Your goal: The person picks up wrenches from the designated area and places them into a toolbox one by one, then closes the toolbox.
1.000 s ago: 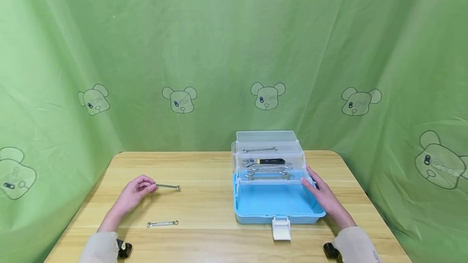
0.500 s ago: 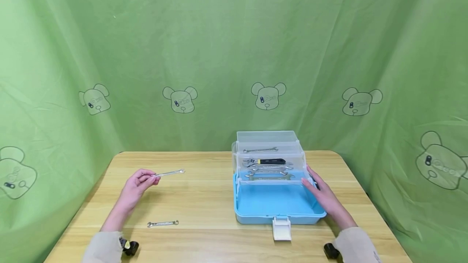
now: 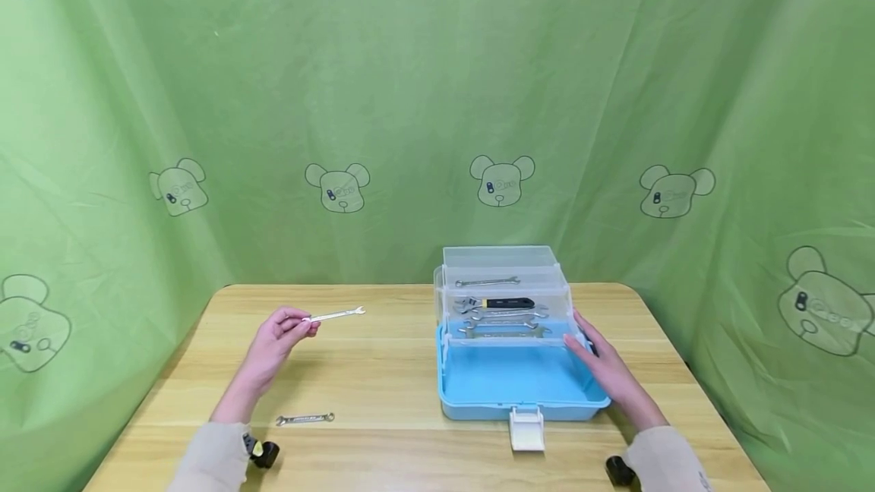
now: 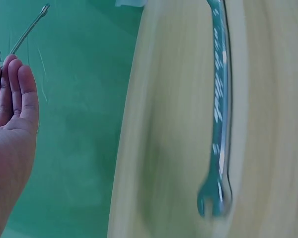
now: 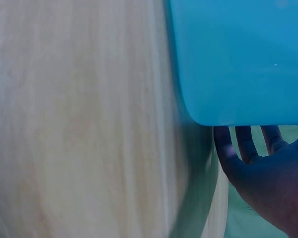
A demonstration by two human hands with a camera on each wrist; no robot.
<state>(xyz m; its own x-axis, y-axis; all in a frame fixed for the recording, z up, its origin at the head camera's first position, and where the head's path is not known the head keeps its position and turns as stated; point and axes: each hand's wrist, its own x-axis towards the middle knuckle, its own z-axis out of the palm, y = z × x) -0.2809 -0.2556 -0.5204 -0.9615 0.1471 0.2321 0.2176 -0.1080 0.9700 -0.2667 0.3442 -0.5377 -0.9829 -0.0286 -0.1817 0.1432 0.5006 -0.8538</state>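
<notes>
My left hand point(image 3: 279, 340) pinches one end of a small silver combination wrench point(image 3: 338, 315), raised over the left half of the table with its open end pointing right. A second combination wrench point(image 3: 305, 419) lies on the tabletop nearer the front; it looms large in the left wrist view. At the right stands a blue toolbox point(image 3: 522, 410) with clear trays unfolded. My right hand point(image 3: 611, 370) rests against its right side, thumb by the tray corner and fingers extended along the outer wall. The right wrist view shows those fingers point(image 5: 246, 144) spread beside the blue wall, their tips hidden.
The lower clear tray holds an adjustable wrench point(image 3: 507, 302) with a black handle and several open-end wrenches point(image 3: 506, 323). Another wrench point(image 3: 488, 282) lies in the upper tray. A white latch point(image 3: 526, 431) hangs at the box's front. Green cloth point(image 3: 410, 97) surrounds the wooden table point(image 3: 383, 386).
My left hand has lifted the wrench from near the tabletop and carried it rightward and farther back. The right hand, toolbox and other wrench stay where they were.
</notes>
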